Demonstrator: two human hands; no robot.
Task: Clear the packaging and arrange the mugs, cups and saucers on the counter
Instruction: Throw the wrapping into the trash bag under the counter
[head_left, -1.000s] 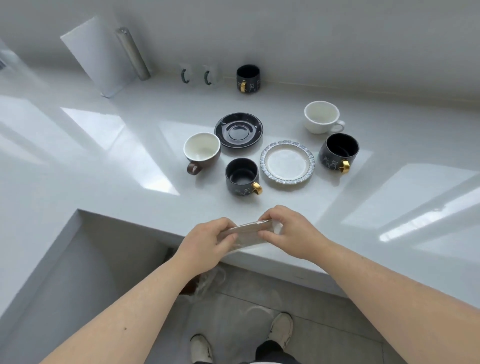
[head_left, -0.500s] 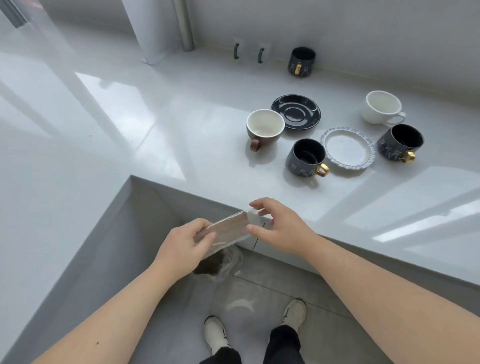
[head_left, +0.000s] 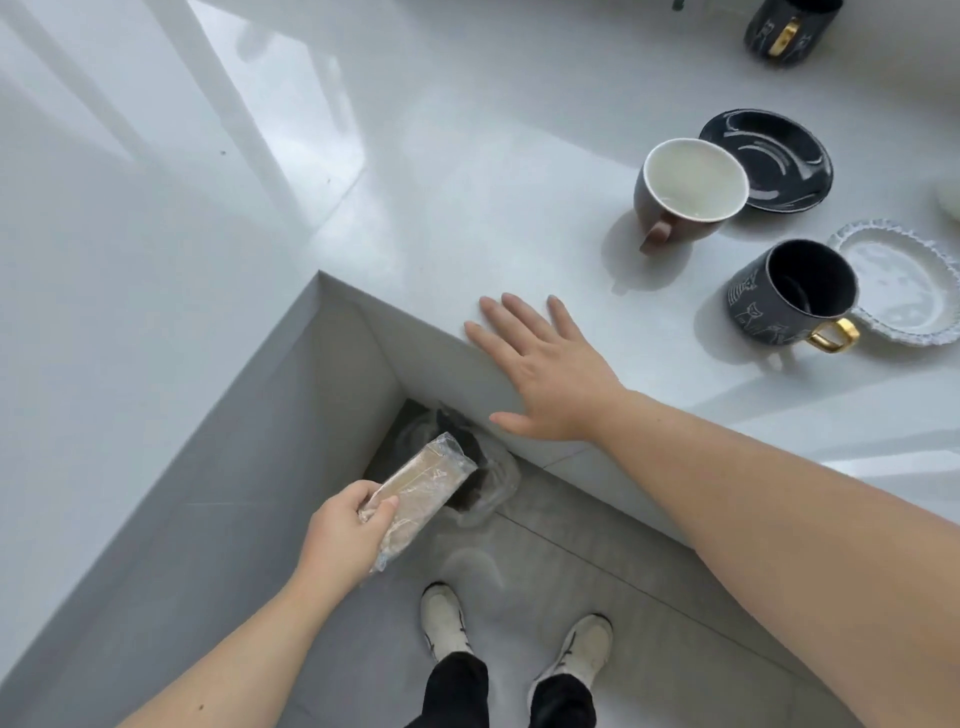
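Note:
My left hand (head_left: 347, 530) grips folded packaging (head_left: 422, 488), tan card inside clear plastic, held low over the floor corner just above a bin lined with a clear bag (head_left: 470, 467). My right hand (head_left: 545, 374) lies flat and open on the white counter's (head_left: 415, 182) front edge, holding nothing. On the counter to the right stand a brown mug with a white inside (head_left: 685, 189), a black saucer (head_left: 774, 161), a dark mug with a gold handle (head_left: 795, 299) and a white frilled saucer (head_left: 904, 280). Another dark gold-handled mug (head_left: 784, 28) stands at the top edge.
The counter forms an L around the grey tiled floor (head_left: 545, 566) where my two white shoes (head_left: 447, 621) stand. The bin sits tucked in the inner corner under the counter's overhang. A white cup's edge shows at the far right (head_left: 950, 200).
My right hand let go of the packaging and moved up onto the counter edge. My left hand carried the packaging down toward the bin. The view swung left and downward.

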